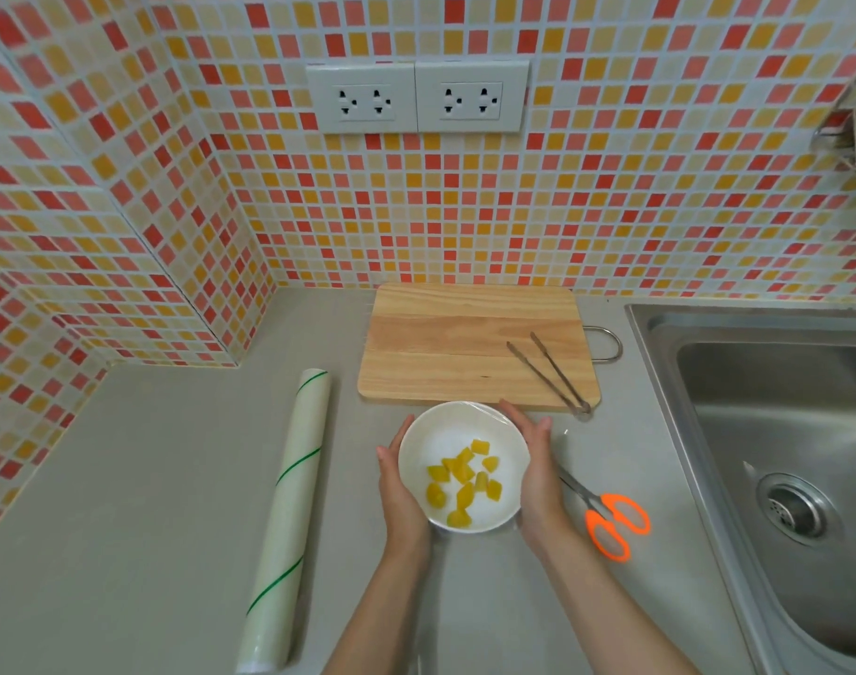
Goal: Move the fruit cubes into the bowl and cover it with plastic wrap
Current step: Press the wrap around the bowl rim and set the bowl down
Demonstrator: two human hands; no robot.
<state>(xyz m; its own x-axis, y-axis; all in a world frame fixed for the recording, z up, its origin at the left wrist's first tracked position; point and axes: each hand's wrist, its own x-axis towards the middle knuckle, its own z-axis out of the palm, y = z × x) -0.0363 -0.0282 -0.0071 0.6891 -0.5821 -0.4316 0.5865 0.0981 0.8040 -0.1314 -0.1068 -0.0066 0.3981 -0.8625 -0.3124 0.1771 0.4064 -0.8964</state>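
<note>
A white bowl stands on the grey counter in front of the cutting board. Several yellow fruit cubes lie inside it. Clear plastic wrap is stretched over its top, with a glint at the far rim. My left hand presses flat against the bowl's left side. My right hand cups the right side. Both palms hold the wrap down along the bowl's wall.
The plastic wrap roll lies left of the bowl. A wooden cutting board with metal tongs sits behind it. Orange-handled scissors lie to the right, near the steel sink. Tiled walls close the back and left.
</note>
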